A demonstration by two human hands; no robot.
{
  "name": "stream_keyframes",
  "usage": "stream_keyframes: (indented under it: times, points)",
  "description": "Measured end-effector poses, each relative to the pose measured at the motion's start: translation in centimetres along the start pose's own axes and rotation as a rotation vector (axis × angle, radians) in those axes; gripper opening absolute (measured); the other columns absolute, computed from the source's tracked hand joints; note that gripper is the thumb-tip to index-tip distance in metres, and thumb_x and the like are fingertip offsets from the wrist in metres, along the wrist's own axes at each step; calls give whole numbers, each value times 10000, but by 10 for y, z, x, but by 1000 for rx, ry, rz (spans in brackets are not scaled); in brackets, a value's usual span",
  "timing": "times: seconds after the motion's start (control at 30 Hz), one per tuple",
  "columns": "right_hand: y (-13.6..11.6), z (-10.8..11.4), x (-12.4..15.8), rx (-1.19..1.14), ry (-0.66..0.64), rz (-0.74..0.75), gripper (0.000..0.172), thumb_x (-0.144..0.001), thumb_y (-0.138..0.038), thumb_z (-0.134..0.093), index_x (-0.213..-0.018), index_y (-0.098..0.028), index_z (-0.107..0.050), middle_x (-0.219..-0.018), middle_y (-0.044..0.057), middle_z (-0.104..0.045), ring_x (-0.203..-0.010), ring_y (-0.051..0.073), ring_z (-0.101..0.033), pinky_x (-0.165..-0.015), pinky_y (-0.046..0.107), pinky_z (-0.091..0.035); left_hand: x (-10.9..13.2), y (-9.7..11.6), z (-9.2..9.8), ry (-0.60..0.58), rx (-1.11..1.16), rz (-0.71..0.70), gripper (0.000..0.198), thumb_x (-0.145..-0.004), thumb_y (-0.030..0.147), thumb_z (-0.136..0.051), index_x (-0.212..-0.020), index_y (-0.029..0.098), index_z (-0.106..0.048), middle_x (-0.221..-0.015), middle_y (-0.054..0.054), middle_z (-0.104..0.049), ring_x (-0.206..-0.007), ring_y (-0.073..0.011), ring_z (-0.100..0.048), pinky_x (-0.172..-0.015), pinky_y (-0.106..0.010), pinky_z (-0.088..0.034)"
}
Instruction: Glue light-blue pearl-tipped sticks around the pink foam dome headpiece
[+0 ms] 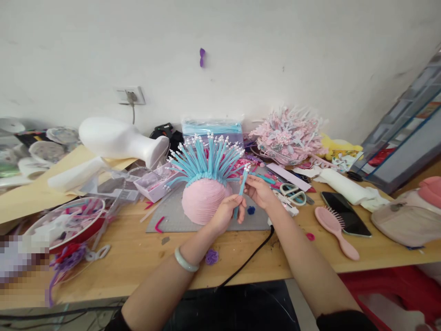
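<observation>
My left hand (pixel 230 212) is closed around the lower part of a small bundle of blue pipe cleaners (pixel 244 180) tipped with white beads. Higher up, the fingers of my right hand (pixel 257 189) pinch the same bundle. Just left of my hands sits a pink ribbed dome (pixel 201 201). A fan of blue pipe cleaners (pixel 206 161) with white bead tips rises from its far side. Under the dome lies a grey cutting mat (pixel 172 214). A small dark blue flower (pixel 251 210) rests on the mat near my right hand.
A white foam head (pixel 113 138) lies at back left, and a pink flowered headpiece (pixel 289 138) stands at back right. Scissors (pixel 292 195), a pink hairbrush (pixel 336 230) and a tablet (pixel 347 216) are on the right. A basket (pixel 99 216) of scraps stands left. A black cable (pixel 250 257) crosses the front edge.
</observation>
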State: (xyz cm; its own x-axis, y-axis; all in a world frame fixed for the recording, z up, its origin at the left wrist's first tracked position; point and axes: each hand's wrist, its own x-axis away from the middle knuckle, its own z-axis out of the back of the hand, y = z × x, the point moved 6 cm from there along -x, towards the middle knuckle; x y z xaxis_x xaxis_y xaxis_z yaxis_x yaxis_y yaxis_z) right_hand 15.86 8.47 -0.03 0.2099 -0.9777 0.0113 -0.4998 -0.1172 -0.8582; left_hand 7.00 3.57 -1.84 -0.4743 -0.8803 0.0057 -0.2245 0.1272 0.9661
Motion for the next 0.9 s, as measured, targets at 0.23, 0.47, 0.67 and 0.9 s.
stream_keyframes:
  times: [0.23,0.47,0.67,0.9]
  points:
    - [-2,-1,0,61,-4,29,132,-575,-248,-704,-669,-170,-653,-641,1,-636,-557,89,-523,-579,238,-431,0,3,3,81,-42,-19,245,-796,379,-424,-684,168,-478,-380,39,-506,-324,-77,-410,-392,-192,-276]
    - [4,0,-1,237,26,40,211,-530,-283,-763,-545,-160,-592,-538,-44,-557,-517,73,-494,-557,236,-407,-7,-6,11,194,-53,25,272,-759,448,-485,-748,178,-453,-430,58,-521,-309,-77,-424,-347,-186,-312]
    - [7,-1,1,262,30,14,234,-553,-320,-752,-532,-162,-581,-508,-39,-556,-514,86,-503,-563,249,-396,-6,0,15,259,-87,-71,308,-780,494,-467,-758,190,-421,-436,94,-468,-282,-46,-361,-307,-163,-251]
    - [7,-3,2,298,42,-6,254,-530,-334,-761,-523,-158,-579,-500,-42,-558,-500,78,-485,-547,242,-374,-7,-1,15,282,-135,-91,313,-799,501,-455,-801,220,-318,-456,94,-537,-279,-60,-409,-312,-158,-258]
